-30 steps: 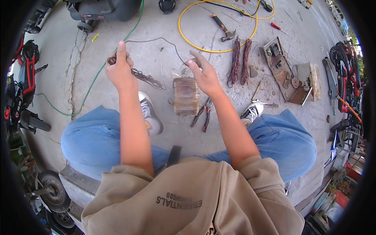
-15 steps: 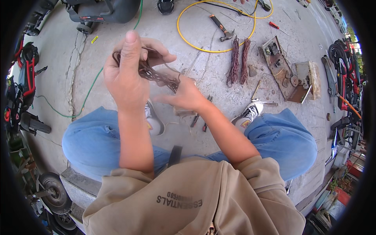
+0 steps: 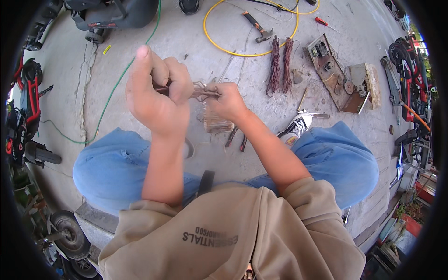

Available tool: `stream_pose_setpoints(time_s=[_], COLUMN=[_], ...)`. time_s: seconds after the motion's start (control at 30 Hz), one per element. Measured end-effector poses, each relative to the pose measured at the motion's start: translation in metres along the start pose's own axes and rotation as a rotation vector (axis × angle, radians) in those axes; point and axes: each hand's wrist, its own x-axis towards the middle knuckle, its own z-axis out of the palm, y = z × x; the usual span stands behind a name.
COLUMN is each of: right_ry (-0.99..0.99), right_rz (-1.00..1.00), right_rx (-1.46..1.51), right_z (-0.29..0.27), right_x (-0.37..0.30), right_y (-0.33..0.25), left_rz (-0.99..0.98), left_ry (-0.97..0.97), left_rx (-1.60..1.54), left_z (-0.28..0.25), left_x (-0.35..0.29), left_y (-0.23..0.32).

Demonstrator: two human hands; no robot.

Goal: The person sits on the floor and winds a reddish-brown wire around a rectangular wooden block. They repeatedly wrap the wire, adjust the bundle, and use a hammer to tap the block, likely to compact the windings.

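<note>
A bundle of thin brown-red wire (image 3: 200, 91) stretches between my two hands above the ground. My left hand (image 3: 161, 91) is closed round one end, its thumb pointing up. My right hand (image 3: 227, 101) grips the other end, its fingers partly hidden behind its back. Below it on the concrete sits a layered, pale brown block (image 3: 217, 123), partly covered by that hand. Beside the block lie tools with dark and red handles (image 3: 231, 136). Two more wire bundles (image 3: 274, 65), (image 3: 288, 65) lie side by side farther right.
A claw hammer (image 3: 259, 29) lies by a yellow hose (image 3: 205, 28). To the right are an opened rusty metal housing (image 3: 332, 70) and a red screwdriver (image 3: 322, 21). A green hose (image 3: 110, 95) runs along the left, below a dark tank (image 3: 112, 16). Red-and-black machines (image 3: 32, 88) stand at the left.
My left hand has closed its fingers round the wire and turned. My right hand has shifted slightly right and now grips the bundle, which is drawn straighter and tighter.
</note>
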Motion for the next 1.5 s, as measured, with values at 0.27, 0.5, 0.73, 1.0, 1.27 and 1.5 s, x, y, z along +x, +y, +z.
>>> stream_pose_setpoints(time_s=[0.27,0.5,0.73,1.0,1.27,1.5], right_ry=[0.039,0.401,0.786,0.883,0.875,0.896], right_rz=[0.033,0.577,0.73,0.695,0.889,0.894], right_rx=[-0.61,-0.119,0.69,1.351,0.885,1.208], right_z=[-0.065,-0.066,-0.067,-0.076,-0.068,-0.065], right_x=[-0.012,-0.019,-0.042,-0.049,-0.066,-0.065], right_y=[0.068,0.074,0.153,0.175,0.191,0.191], left_rz=[-0.434,-0.33,-1.006,-1.129,-1.107,-0.847], left_ry=[-0.067,0.019,0.481,0.302,0.377,0.32], left_rx=[-0.064,-0.072,0.518,0.425,0.416,0.741], left_z=[-0.017,0.0,-0.192,-0.178,-0.185,-0.188], left_x=[0.012,0.013,-0.055,-0.094,-0.102,-0.1], left_y=[-0.092,-0.098,-0.235,-0.245,-0.258,-0.259])
